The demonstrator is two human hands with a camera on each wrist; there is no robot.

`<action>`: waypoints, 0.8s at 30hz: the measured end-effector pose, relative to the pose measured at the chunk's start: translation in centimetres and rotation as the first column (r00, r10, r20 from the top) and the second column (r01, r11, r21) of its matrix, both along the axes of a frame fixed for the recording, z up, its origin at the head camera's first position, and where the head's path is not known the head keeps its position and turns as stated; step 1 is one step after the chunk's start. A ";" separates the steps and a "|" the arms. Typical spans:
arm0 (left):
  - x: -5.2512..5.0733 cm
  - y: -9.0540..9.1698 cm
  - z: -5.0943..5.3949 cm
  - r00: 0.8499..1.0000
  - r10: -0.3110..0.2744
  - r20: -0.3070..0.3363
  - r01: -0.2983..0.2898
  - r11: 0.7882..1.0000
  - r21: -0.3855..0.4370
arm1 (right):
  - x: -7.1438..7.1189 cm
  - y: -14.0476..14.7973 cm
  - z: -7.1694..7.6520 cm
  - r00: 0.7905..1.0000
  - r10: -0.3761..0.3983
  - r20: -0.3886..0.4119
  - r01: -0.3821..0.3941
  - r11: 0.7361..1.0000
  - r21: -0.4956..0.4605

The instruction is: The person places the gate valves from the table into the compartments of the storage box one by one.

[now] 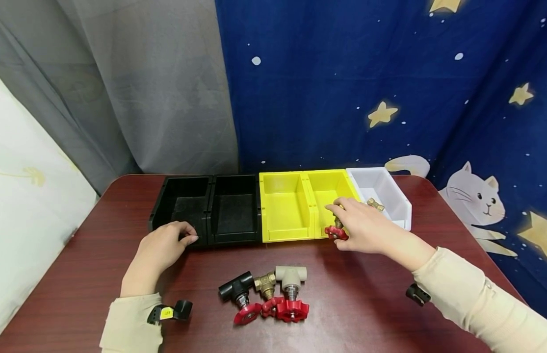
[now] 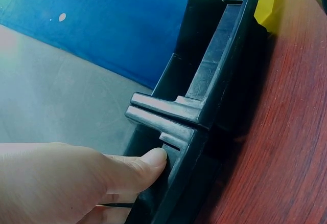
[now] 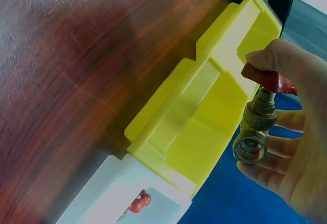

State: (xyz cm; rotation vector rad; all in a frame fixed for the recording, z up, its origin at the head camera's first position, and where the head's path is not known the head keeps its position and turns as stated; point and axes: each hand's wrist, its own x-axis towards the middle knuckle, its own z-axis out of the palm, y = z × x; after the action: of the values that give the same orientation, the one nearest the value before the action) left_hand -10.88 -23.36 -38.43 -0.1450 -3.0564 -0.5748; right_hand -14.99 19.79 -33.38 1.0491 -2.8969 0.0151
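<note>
My right hand (image 1: 366, 225) holds a brass valve with a red handwheel (image 3: 259, 112) above the right yellow bin (image 3: 204, 127), thumb on the wheel and fingers along the body. At the front edge of the left black bin (image 1: 185, 218) is my left hand (image 1: 165, 245), fingers loosely curled, thumb tip at the lip; whether it presses there I cannot tell. In front of the bins lie a black tee valve (image 1: 238, 287), a brass valve (image 1: 266, 285) and a grey tee valve (image 1: 292, 279), all with red handwheels.
Bins stand side by side along the back: another black bin (image 1: 235, 208), another yellow bin (image 1: 285, 206) and a white bin (image 1: 403, 208) at the right end. A brass valve (image 1: 376, 204) lies inside the white one. Behind hang a grey curtain (image 1: 167, 88) and a blue curtain (image 1: 322, 88).
</note>
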 end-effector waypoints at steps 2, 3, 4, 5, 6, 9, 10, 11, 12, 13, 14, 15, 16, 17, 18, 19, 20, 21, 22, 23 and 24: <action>0.0 0.0 0.0 1.000 -0.001 -0.001 0.001 1.000 0.001 | -0.3 0.1 0.0 1.000 0.000 -0.001 0.000 1.000 0.004; 0.0 0.0 0.1 1.000 -0.001 -0.002 0.001 1.000 0.002 | -0.4 0.2 0.0 1.000 0.000 -0.005 0.000 1.000 0.008; 0.0 0.1 0.1 1.000 0.000 -0.002 0.000 1.000 0.002 | -0.5 0.2 0.0 1.000 -0.002 -0.005 0.002 1.000 0.013; 0.0 0.1 0.1 1.000 0.001 -0.002 -0.001 1.000 0.002 | -0.7 0.3 0.1 1.000 0.000 -0.008 0.000 1.000 0.016; 0.1 0.1 0.1 1.000 0.002 0.000 -0.002 1.000 0.002 | -0.8 0.3 0.1 1.000 0.002 -0.012 -0.002 1.000 0.022; 0.0 0.1 0.1 1.000 0.005 0.002 -0.005 1.000 0.002 | -1.3 0.4 0.2 1.000 0.006 -0.017 -0.005 0.999 0.043; 0.0 0.1 0.1 1.000 0.005 0.003 -0.005 1.000 0.002 | -1.6 0.4 0.2 1.000 0.008 -0.017 -0.007 0.999 0.048; 0.0 0.1 0.1 1.000 0.005 0.003 -0.005 1.000 0.002 | -1.8 0.5 0.2 1.000 0.011 -0.020 -0.010 0.999 0.050; 0.0 0.0 0.1 1.000 0.004 0.003 -0.004 1.000 0.002 | -2.1 0.5 0.1 1.000 0.013 -0.020 -0.012 0.998 0.054; 0.0 0.0 0.1 1.000 0.004 0.003 -0.004 1.000 0.003 | -2.4 0.6 0.1 1.000 0.014 -0.022 -0.013 0.998 0.057; 0.0 0.0 0.1 1.000 0.003 0.002 -0.003 1.000 0.003 | -2.6 0.6 0.1 1.000 0.013 -0.023 -0.012 0.998 0.059; 0.0 0.0 0.1 1.000 0.003 0.003 -0.003 1.000 0.003 | -2.9 0.7 0.1 1.000 0.014 -0.024 -0.012 0.998 0.060; 0.0 0.0 0.1 1.000 0.002 0.003 -0.002 1.000 0.003 | -3.2 0.7 0.1 1.000 0.011 -0.021 -0.010 0.998 0.061; 0.0 0.0 0.1 1.000 0.002 0.004 -0.002 1.000 0.003 | -3.4 0.7 0.1 1.000 0.008 -0.016 -0.007 0.998 0.063; 0.0 0.0 0.0 1.000 0.002 0.006 -0.002 1.000 0.003 | -3.7 0.7 0.1 1.000 0.004 -0.009 -0.004 0.998 0.066; 0.0 0.0 0.0 1.000 0.003 0.007 -0.003 1.000 0.003 | -3.9 0.7 0.1 1.000 -0.001 0.001 0.001 0.998 0.069; 0.0 0.0 0.0 1.000 0.003 0.007 -0.003 1.000 0.003 | -4.1 0.7 0.1 1.000 -0.008 0.011 0.007 0.997 0.071; 0.1 0.0 0.0 1.000 0.003 0.008 -0.003 1.000 0.003 | -4.4 0.7 0.1 1.000 -0.013 0.021 0.012 0.997 0.074; 0.1 0.0 0.0 1.000 0.004 0.008 -0.004 1.000 0.004 | -4.6 0.6 0.1 0.999 -0.020 0.032 0.017 0.997 0.076; 0.1 0.0 0.0 1.000 0.004 0.007 -0.004 1.000 0.005 | -4.8 0.6 0.1 0.999 -0.025 0.043 0.021 0.997 0.078; 0.1 0.0 0.0 1.000 0.004 0.006 -0.004 1.000 0.005 | -5.0 0.5 0.1 0.998 -0.028 0.051 0.024 0.996 0.081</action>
State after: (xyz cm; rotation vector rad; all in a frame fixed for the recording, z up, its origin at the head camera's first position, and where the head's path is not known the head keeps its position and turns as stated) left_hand -10.83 -23.36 -38.43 -0.1370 -3.0603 -0.5839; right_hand -19.99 20.31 -33.32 1.0383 -2.9803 -0.0765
